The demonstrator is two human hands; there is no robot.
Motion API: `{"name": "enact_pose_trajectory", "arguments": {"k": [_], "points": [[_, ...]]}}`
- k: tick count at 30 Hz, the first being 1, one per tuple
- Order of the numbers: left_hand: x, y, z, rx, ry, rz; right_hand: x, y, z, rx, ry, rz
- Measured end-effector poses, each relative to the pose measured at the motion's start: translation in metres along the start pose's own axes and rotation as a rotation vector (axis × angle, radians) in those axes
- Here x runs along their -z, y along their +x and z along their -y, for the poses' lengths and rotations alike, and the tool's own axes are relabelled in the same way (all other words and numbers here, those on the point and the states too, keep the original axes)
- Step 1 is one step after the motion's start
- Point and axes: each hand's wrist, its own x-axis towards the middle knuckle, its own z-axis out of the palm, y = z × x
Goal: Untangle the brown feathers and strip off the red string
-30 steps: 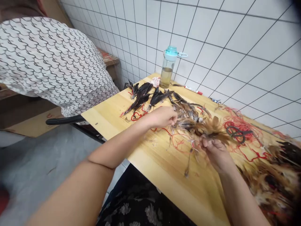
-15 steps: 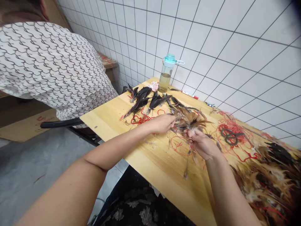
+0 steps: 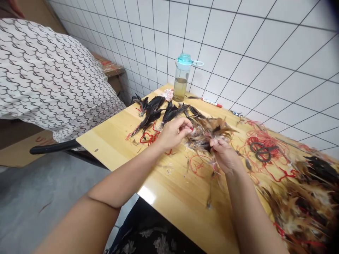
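Note:
My left hand (image 3: 175,133) is closed in a pinch beside a heap of brown feathers (image 3: 202,128); something small and red shows at its fingertips, too small to name. At the right side of the heap, my right hand (image 3: 224,151) pinches the quill ends of a brown feather bundle (image 3: 221,132), whose tips fan up and away. Bundles of black feathers (image 3: 152,109) lie farther back on the left. Red thread (image 3: 149,137) is looped on the table just left of my left hand.
On the wooden table (image 3: 111,137), a bottle (image 3: 180,81) and red-white marker (image 3: 212,102) stand and lie near the tiled wall. Scissors (image 3: 261,151) rest on tangled red thread (image 3: 254,135). Brown feathers (image 3: 304,208) pile at right. A person in a patterned shirt (image 3: 53,77) is at left.
My left hand has turned and its thumb now shows beside the fingers. My right hand stays at the feather bundle. The view has shifted slightly.

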Motion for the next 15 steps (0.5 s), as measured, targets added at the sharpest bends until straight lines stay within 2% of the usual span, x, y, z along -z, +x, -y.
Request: {"name": "enact_pose_trajectory", "arguments": {"k": [3, 7, 12, 15], "points": [[0.004, 0.0, 0.0, 0.092, -0.15, 0.089, 0.006, -0.003, 0.008, 0.065, -0.008, -0.007], [-0.002, -0.003, -0.003, 0.128, -0.176, 0.183, -0.006, -0.009, 0.005, 0.07, -0.049, 0.033], [-0.016, -0.009, -0.005, 0.073, -0.18, 0.198, -0.029, -0.013, -0.006, 0.016, -0.081, 0.173], [-0.018, -0.01, -0.003, 0.096, -0.215, 0.185, -0.029, -0.013, -0.01, 0.007, -0.04, 0.178]]}}
